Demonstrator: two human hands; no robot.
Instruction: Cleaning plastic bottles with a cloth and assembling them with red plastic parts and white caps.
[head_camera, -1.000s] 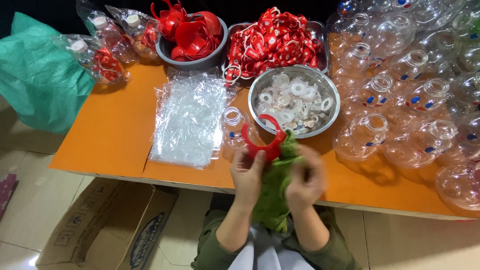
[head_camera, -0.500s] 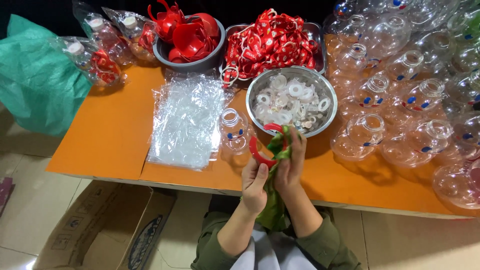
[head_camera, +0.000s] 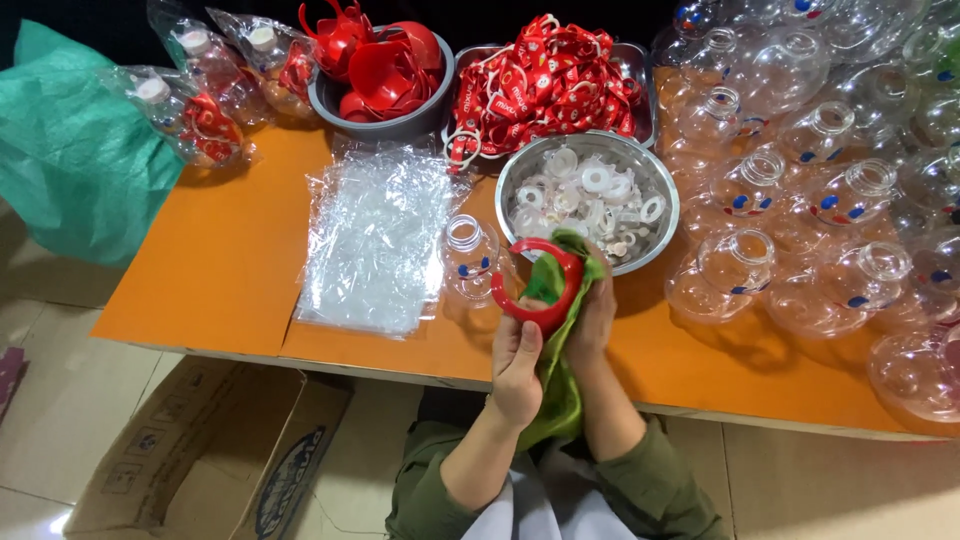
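My left hand (head_camera: 517, 365) grips a red curved plastic handle (head_camera: 540, 300) above the front edge of the orange table (head_camera: 220, 270). My right hand (head_camera: 592, 320) holds a green cloth (head_camera: 556, 395) bunched against the inside of the handle; the cloth hangs down toward my lap. Both hands are together, just in front of a metal bowl (head_camera: 588, 155) of white rings and caps. A small clear bottle (head_camera: 470, 260) stands just left of my hands.
A stack of clear plastic bags (head_camera: 375, 235) lies at centre left. A grey bowl of red handles (head_camera: 380, 70) and a tray of red straps (head_camera: 545, 85) sit at the back. Several clear bottles (head_camera: 800, 190) crowd the right. A cardboard box (head_camera: 210, 460) stands on the floor.
My hands have shifted forward and left with the red handle, and the green cloth is now wrapped more tightly inside it.
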